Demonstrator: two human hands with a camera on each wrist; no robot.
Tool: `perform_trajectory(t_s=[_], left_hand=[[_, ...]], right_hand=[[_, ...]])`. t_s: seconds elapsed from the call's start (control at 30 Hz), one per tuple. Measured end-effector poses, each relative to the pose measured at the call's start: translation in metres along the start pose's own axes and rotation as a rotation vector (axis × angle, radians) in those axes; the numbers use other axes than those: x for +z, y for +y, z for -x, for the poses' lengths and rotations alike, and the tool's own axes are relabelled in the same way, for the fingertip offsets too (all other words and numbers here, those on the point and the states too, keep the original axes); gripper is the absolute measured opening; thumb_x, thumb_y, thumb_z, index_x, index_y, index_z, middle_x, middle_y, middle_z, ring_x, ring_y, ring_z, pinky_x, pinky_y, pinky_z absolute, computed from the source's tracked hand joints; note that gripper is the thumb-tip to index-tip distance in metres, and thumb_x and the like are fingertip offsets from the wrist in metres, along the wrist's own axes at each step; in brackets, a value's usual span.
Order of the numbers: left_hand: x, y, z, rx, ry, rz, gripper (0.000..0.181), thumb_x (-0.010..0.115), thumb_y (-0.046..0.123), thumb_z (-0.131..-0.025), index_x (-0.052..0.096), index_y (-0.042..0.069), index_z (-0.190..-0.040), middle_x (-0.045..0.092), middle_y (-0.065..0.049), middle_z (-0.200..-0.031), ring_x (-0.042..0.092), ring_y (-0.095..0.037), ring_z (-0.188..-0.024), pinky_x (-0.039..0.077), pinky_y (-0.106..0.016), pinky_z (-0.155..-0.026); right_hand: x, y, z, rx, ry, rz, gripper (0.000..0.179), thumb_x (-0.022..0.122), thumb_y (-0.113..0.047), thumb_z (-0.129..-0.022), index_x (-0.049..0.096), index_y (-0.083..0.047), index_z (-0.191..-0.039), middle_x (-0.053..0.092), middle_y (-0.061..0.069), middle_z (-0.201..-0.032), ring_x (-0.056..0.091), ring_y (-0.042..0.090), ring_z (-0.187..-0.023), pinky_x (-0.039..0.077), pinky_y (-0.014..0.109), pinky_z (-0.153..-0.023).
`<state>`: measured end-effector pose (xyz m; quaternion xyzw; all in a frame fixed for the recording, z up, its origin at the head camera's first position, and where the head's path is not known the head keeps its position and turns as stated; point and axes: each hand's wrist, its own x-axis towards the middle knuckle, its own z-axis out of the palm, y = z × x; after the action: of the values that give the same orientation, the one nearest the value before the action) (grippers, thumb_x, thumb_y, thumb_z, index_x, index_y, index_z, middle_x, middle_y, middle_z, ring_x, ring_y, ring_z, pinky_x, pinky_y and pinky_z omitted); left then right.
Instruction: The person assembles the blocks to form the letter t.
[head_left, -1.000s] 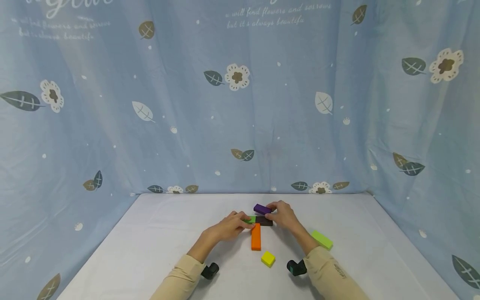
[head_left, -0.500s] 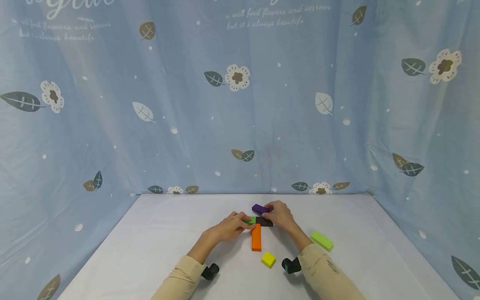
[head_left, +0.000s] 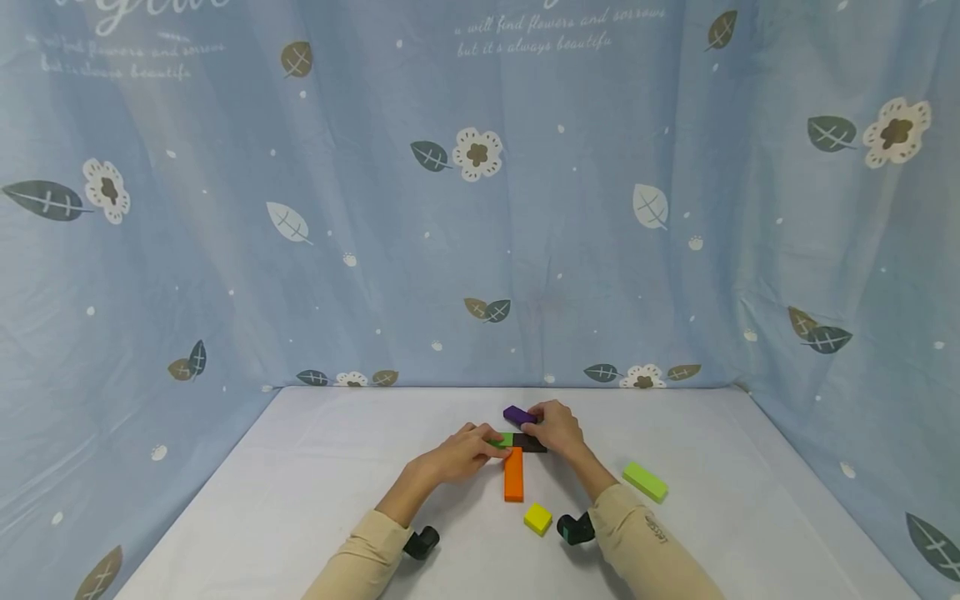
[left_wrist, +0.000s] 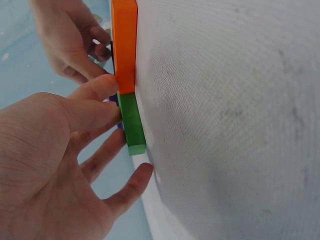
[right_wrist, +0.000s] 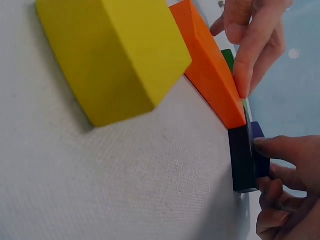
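At the middle of the table, a green block (head_left: 505,439) and a black block (head_left: 530,443) lie end to end. An orange block (head_left: 513,477) runs from their joint toward the person. My left hand (head_left: 461,454) rests at the green block, its fingers fairly straight and spread in the left wrist view, the thumb tip at the orange block's end. With thumb and fingers, my right hand (head_left: 557,427) pinches a purple block (head_left: 518,415) just behind the black one. The right wrist view shows this purple block partly hidden by the black block and the thumb.
A yellow block (head_left: 537,518) lies nearer the person, right of the orange block. Farther right is a lime green block (head_left: 645,482), beside the right forearm. Black devices (head_left: 422,542) sit at both wrists. A blue patterned curtain (head_left: 480,225) stands behind the white table (head_left: 337,467).
My right hand and forearm have shifted slightly left, carrying the purple block a little leftward behind the green and black blocks. The left hand stays in place.
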<state>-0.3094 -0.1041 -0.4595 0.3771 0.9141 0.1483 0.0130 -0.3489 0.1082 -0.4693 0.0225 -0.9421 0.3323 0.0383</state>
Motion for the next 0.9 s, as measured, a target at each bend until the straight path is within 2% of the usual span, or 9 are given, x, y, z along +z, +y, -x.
perform_trajectory(t_s=[0.17, 0.33, 0.67, 0.9], left_hand=[[-0.0006, 0.0002, -0.0003, 0.013, 0.008, -0.003, 0.032, 0.057, 0.006, -0.097, 0.069, 0.019, -0.125, 0.061, -0.007, -0.128, 0.053, -0.023, -0.107, 0.048, -0.034, -0.095], [-0.0003, -0.0003, -0.0012, -0.001, -0.002, 0.0, 0.033, 0.056, 0.006, -0.098, 0.068, 0.02, -0.126, 0.06, -0.006, -0.129, 0.052, -0.022, -0.107, 0.048, -0.035, -0.094], [0.0012, -0.0007, 0.0007, -0.027, -0.009, 0.021, 0.034, 0.055, 0.006, -0.099, 0.067, 0.021, -0.127, 0.06, -0.005, -0.13, 0.051, -0.021, -0.11, 0.047, -0.037, -0.096], [-0.0008, 0.0015, 0.0009, -0.01, -0.008, 0.016, 0.034, 0.055, 0.007, -0.099, 0.067, 0.021, -0.127, 0.06, -0.005, -0.13, 0.052, -0.022, -0.11, 0.048, -0.036, -0.096]], right_hand=[[-0.0012, -0.0015, 0.0004, 0.014, 0.015, 0.009, 0.037, 0.078, -0.029, -0.083, 0.073, -0.007, -0.111, 0.073, 0.01, -0.101, 0.065, 0.023, -0.086, 0.054, 0.041, -0.077], [-0.0009, -0.0022, 0.0014, 0.009, 0.014, 0.022, 0.037, 0.08, -0.031, -0.081, 0.074, -0.007, -0.109, 0.073, 0.009, -0.097, 0.065, 0.022, -0.083, 0.053, 0.037, -0.071], [0.0028, -0.0079, -0.0015, 0.067, -0.022, 0.037, 0.039, 0.08, -0.034, -0.081, 0.075, -0.008, -0.109, 0.073, 0.007, -0.097, 0.066, 0.023, -0.085, 0.052, 0.039, -0.073], [-0.0046, -0.0083, -0.0056, 0.043, -0.065, 0.05, 0.044, 0.078, -0.039, -0.082, 0.074, -0.006, -0.11, 0.074, 0.009, -0.103, 0.067, 0.025, -0.088, 0.054, 0.044, -0.078]])
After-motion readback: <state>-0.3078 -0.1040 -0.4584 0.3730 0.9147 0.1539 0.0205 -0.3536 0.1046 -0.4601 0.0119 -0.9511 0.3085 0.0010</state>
